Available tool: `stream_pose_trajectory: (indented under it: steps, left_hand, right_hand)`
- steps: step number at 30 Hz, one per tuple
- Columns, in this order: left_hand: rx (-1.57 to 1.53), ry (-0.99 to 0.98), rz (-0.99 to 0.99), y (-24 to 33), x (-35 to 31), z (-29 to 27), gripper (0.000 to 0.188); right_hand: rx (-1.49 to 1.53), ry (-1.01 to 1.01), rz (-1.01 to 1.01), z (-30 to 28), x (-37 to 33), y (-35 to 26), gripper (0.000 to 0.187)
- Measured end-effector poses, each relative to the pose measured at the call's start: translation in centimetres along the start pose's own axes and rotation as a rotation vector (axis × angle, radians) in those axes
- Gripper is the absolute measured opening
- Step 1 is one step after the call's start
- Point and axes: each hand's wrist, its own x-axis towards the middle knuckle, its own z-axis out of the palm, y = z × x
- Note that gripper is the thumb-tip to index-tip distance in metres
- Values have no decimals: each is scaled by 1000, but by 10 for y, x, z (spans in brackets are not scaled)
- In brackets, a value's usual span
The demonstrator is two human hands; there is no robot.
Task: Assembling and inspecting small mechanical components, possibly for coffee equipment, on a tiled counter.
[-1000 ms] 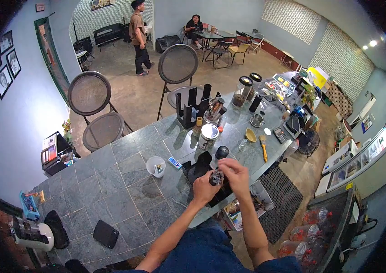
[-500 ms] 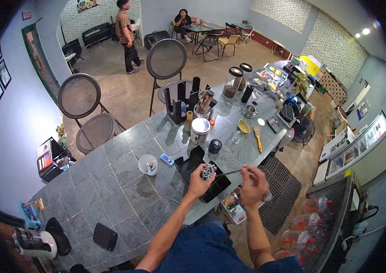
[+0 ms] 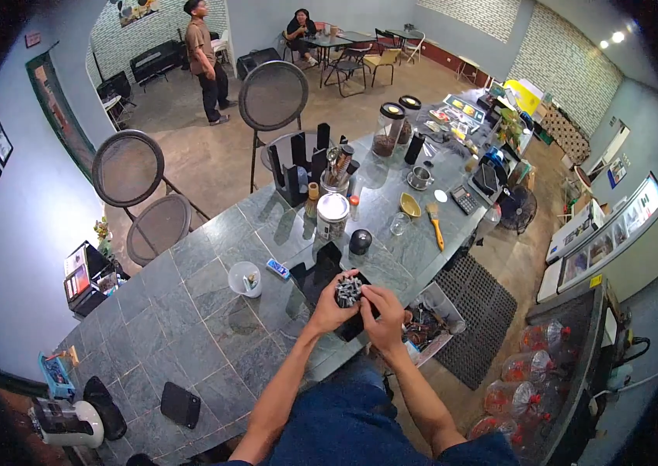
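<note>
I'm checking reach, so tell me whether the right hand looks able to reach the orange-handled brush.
Probably yes: only tiled countertop seems to lie between the right hand and the orange-handled brush, though that hand is at the grey bundle in the left hand.

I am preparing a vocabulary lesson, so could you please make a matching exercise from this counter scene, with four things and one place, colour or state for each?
Things:
1. Cluster of small grey pieces
2. Brush
3. Whitish plastic cup
4. Calculator

Descriptions:
A. Has an orange-yellow handle
B. Dark, with rows of keys
C. In the left hand
D. Standing beside the small blue-and-white box

Right pairs: 1-C, 2-A, 3-D, 4-B.
</note>
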Motion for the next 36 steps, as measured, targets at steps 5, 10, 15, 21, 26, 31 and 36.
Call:
stream_pose_trajectory:
  steps: [5, 10, 15, 21, 26, 31, 36]
  left_hand:
    - [79, 110, -107, -1, 4, 12, 50]
    - [195, 258, -74, -18, -2, 16, 42]
    - [345, 244, -159, -1, 5, 23, 48]
    - [281, 250, -179, -11, 4, 25, 47]
    - [302, 290, -202, -13, -1, 23, 50]
    - [287, 274, -153, -17, 5, 28, 48]
    - [278, 249, -208, -11, 6, 26, 42]
  right_hand:
    - [43, 57, 64, -8, -7, -12, 39]
    - [150, 307, 616, -26, -63, 86, 30]
    - [383, 489, 1269, -63, -223, 342, 23]
    - [-39, 255, 1241, -68, -335, 517, 33]
    - [-537, -319, 1043, -58, -350, 580, 50]
    - [-697, -207, 946, -80, -313, 568, 45]
    - [-630, 217, 522, -107, -202, 458, 26]
